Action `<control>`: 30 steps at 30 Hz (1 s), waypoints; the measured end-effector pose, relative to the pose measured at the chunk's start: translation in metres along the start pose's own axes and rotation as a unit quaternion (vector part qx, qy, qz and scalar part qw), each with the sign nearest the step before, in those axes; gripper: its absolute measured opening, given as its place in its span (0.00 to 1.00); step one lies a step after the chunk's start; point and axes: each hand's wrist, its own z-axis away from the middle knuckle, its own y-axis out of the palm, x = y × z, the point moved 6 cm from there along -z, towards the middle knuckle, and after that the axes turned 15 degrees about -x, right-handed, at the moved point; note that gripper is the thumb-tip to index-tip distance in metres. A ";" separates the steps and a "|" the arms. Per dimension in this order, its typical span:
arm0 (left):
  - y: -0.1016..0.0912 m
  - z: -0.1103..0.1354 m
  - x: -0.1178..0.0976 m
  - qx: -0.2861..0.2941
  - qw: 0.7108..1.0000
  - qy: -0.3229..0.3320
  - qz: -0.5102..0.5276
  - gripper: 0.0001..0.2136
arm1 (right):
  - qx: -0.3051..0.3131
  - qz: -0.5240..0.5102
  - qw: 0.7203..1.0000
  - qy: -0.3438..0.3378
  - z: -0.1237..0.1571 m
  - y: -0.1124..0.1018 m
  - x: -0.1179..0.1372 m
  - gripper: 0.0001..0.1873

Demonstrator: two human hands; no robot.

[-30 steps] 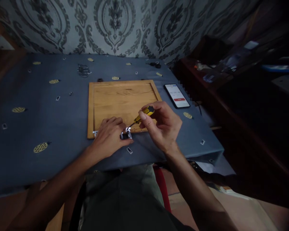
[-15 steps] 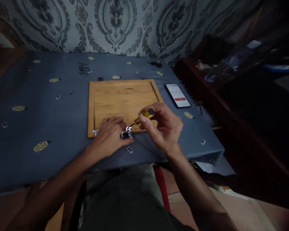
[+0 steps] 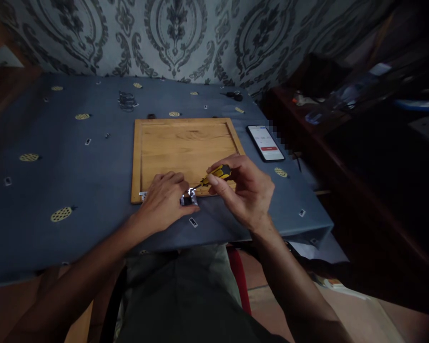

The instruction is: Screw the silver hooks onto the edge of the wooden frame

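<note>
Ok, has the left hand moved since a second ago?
No. The left hand stays pressed on the metal fitting at the wooden board's near edge; its slight shift in frame matches the board's, so only the camera moved.

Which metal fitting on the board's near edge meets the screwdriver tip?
The right fitting, under the screwdriver, beside the left hand; the left fitting peeks out beyond it.

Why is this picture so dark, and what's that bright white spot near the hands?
Head view: dim room, the right side sinking into near-black blur; the white spot is glare off a metal fitting at the wooden panel's near edge, between the left hand and the screwdriver in the right hand.
</note>
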 end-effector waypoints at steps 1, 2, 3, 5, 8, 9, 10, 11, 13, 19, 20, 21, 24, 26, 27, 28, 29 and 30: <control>0.000 0.000 0.000 -0.004 1.000 0.001 0.004 0.15 | 0.003 -0.003 1.000 0.019 -0.001 0.001 -0.001 0.06; 0.000 0.000 0.000 -0.006 1.000 0.002 0.008 0.15 | 0.007 -0.006 0.999 0.040 -0.003 0.001 -0.002 0.07; 0.000 0.001 0.000 -0.008 1.000 0.002 0.010 0.15 | 0.014 -0.011 0.998 0.060 -0.004 0.001 -0.002 0.09; 0.000 0.001 0.000 -0.006 1.000 0.001 0.010 0.15 | 0.038 -0.030 0.995 0.086 -0.007 0.001 -0.001 0.10; 0.001 0.001 0.001 -0.006 1.000 -0.002 0.007 0.14 | 0.097 -0.058 0.989 0.096 -0.011 0.002 0.002 0.13; 0.000 0.001 0.001 -0.008 1.000 -0.003 0.007 0.13 | 0.114 -0.061 0.987 0.093 -0.012 0.002 0.002 0.14; 0.000 0.001 0.001 -0.010 1.000 -0.004 0.008 0.13 | 0.125 -0.059 0.986 0.089 -0.013 0.002 0.003 0.14; 0.000 0.001 0.001 -0.011 1.000 -0.004 0.008 0.13 | 0.127 -0.056 0.987 0.087 -0.013 0.001 0.002 0.13; 0.000 0.001 0.001 -0.009 1.000 -0.004 0.007 0.13 | 0.107 -0.048 0.989 0.085 -0.014 0.000 0.000 0.11; 0.002 0.000 0.001 0.007 1.000 -0.014 0.009 0.14 | 0.036 -0.014 0.998 0.050 -0.013 0.001 -0.003 0.09; 0.002 0.000 0.001 0.007 1.000 -0.014 0.009 0.14 | 0.028 -0.010 0.999 0.044 -0.012 0.001 -0.002 0.10; 0.002 0.000 0.001 0.005 1.000 -0.014 0.010 0.14 | 0.023 -0.007 0.999 0.040 -0.012 0.002 -0.002 0.10; 0.002 0.001 0.001 0.000 1.000 -0.010 0.014 0.14 | 0.025 0.007 0.999 0.037 -0.011 0.005 -0.001 0.11; 0.001 0.001 0.001 0.001 1.000 -0.009 0.016 0.14 | 0.026 0.011 0.999 0.038 -0.011 0.006 -0.001 0.12; 0.002 0.001 0.001 0.004 1.000 -0.010 0.015 0.14 | 0.024 0.011 0.999 0.038 -0.011 0.006 -0.001 0.11; 0.002 0.001 0.001 0.007 1.000 -0.012 0.015 0.14 | 0.022 0.009 0.999 0.037 -0.011 0.006 -0.001 0.11; 0.002 0.001 0.001 0.009 1.000 -0.013 0.014 0.14 | 0.021 0.007 0.999 0.036 -0.012 0.006 -0.001 0.10; 0.002 0.001 0.001 0.009 1.000 -0.014 0.014 0.14 | 0.020 0.005 0.999 0.035 -0.012 0.006 -0.001 0.10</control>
